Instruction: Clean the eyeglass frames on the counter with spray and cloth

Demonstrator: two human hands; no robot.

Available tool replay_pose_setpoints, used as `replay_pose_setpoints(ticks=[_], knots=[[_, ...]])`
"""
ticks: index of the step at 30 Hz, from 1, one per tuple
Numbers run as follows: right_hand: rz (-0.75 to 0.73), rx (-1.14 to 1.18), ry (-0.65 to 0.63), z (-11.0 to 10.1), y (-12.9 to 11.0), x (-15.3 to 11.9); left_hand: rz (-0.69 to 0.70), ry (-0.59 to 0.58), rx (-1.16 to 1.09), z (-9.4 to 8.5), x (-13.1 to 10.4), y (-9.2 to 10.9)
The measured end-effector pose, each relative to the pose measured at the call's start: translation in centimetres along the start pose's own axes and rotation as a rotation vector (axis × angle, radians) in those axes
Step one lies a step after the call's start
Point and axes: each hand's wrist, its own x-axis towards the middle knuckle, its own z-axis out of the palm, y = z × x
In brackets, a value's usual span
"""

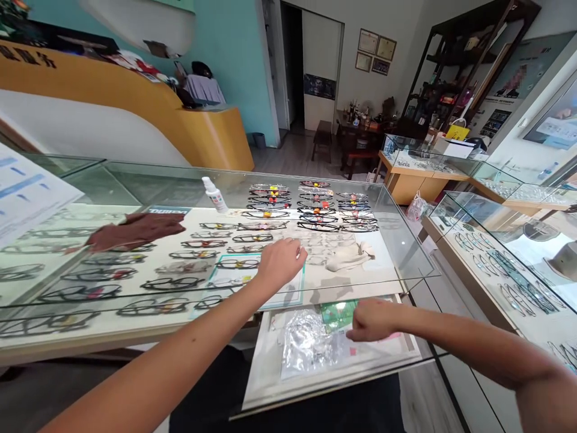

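Observation:
My left hand [283,260] is over the glass top of the display case [198,328], its fingers curled in; what they hold, if anything, is hidden. Beneath and around it, eyeglasses [238,264] and a teal-edged sheet [294,282] show. My right hand [374,320] is closed above a pulled-out drawer [256,385], close to a green card [338,314] and clear plastic bags [304,346]. Its fingertips are turned down, and I cannot see anything in them. A crumpled beige cloth [350,258] lies on the case between my hands, farther back.
A white spray bottle [214,195] stands behind several rows of eyeglasses [318,210]. To the left are a brown cloth [137,230] and a white printed sheet [31,192]. Another glass showcase [500,258] runs along the right; a yellow-and-white counter [220,141] stands beyond.

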Motion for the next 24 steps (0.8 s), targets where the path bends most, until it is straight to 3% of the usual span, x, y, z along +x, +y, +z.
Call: replay_pose_setpoints(ticks=[4, 7, 8, 12, 16, 19, 21, 24], knots=[[0.076, -0.006, 0.136, -4.6, 1.7, -2.6, 0.020, 0.001, 0.010, 0.2, 0.0, 0.1], [0.531, -0.090, 0.668, -6.4, 4.9, -5.1, 0.009, -0.006, 0.017, 0.2, 0.1, 0.0], [0.646, -0.109, 0.748, -6.2, 6.1, -5.8, 0.010, -0.025, 0.017, 0.0, 0.3, -0.1], [0.765, -0.098, 0.649, -2.6, 9.3, -7.5, 0.048, -0.113, 0.007, -1.7, 2.3, 0.2], [0.701, -0.064, 0.599, 2.4, 9.7, -10.4, 0.238, -0.022, -0.024, -4.4, 6.7, 1.9], [0.656, -0.066, 0.666, 5.5, 9.6, -13.0, 0.348, 0.021, -0.040, -5.5, 10.9, 3.8], [0.708, -0.116, 0.703, 6.7, 10.0, -13.8, 0.393, 0.025, -0.024, -5.6, 13.7, 5.0], [0.750, -0.186, 0.730, 6.6, 11.6, -13.3, 0.433, 0.013, 0.002, -4.8, 17.8, 6.7]])
